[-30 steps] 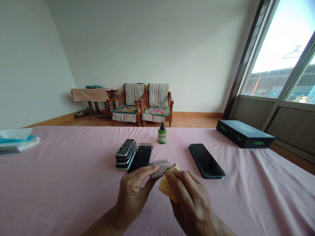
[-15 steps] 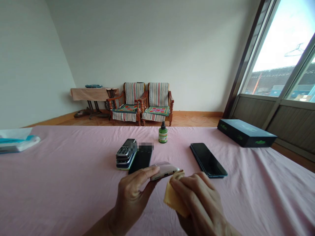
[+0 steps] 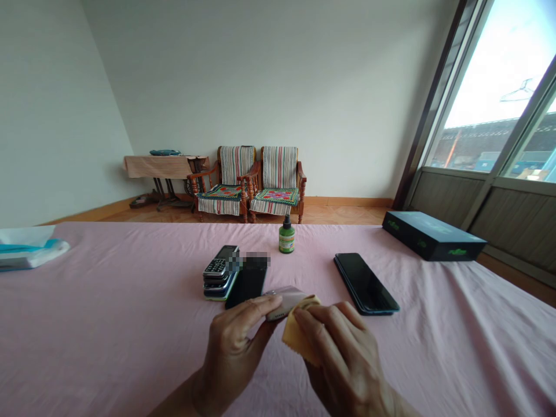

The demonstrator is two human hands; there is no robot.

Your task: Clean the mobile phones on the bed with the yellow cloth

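Observation:
Pinched between the thumb and fingers of my left hand [image 3: 237,339] is a pinkish smartphone [image 3: 284,300], held tilted above the cloth with its lower edge toward me. My right hand [image 3: 343,347] is closed on a yellow cleaning cloth [image 3: 299,336], which lies against the phone's near right edge and covers part of it. Just beyond my left hand a dark smartphone [image 3: 248,281] lies flat, beside a stack of phones with a keypad phone [image 3: 220,262] on top. Past my right hand lies another black smartphone [image 3: 367,284], with what looks like a second one under it.
A pink cloth [image 3: 108,324] covers the surface, wrinkled at right. A green pump bottle [image 3: 286,237] stands near the far edge. The black box [image 3: 434,234] sits at far right, and a blue-and-white packet [image 3: 32,248] at left. Two wooden armchairs [image 3: 278,174] stand beyond.
My right hand has moved slightly left with the yellow cloth, which now covers more of the pinkish phone's lower edge. My left hand holds the phone in nearly the same place.

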